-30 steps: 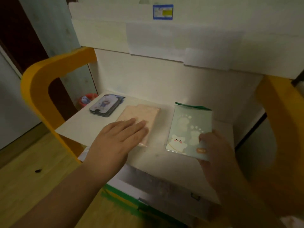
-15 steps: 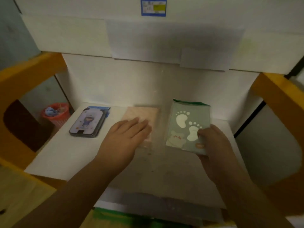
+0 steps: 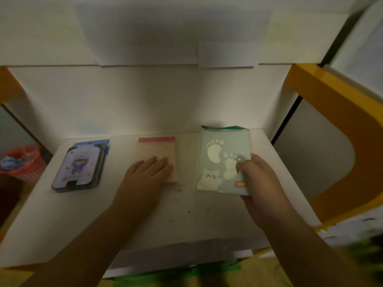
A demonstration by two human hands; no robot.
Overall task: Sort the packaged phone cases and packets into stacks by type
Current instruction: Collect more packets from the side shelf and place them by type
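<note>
Three piles lie side by side on a white shelf (image 3: 62, 220). At the left is a stack of packaged phone cases (image 3: 79, 165) with a cartoon figure on top. In the middle sits a stack of pink packets (image 3: 157, 151) with a red strip at the far end; my left hand (image 3: 148, 175) lies flat on its near end, fingers together. At the right is a stack of pale green packets (image 3: 222, 154) printed with footprints and a white animal. My right hand (image 3: 257, 179) grips that stack's near right corner, thumb on top.
The shelf is set in a white-walled recess with yellow frame parts (image 3: 335, 112) at both sides. A red basket (image 3: 21, 162) with blue scraps stands on the floor at the far left. A green-edged box (image 3: 186, 274) shows below the shelf's front edge.
The camera has moved closer and swung to face the shelf squarely. Both hands stay on their piles; the right hand has slid a little further up the green packets.
</note>
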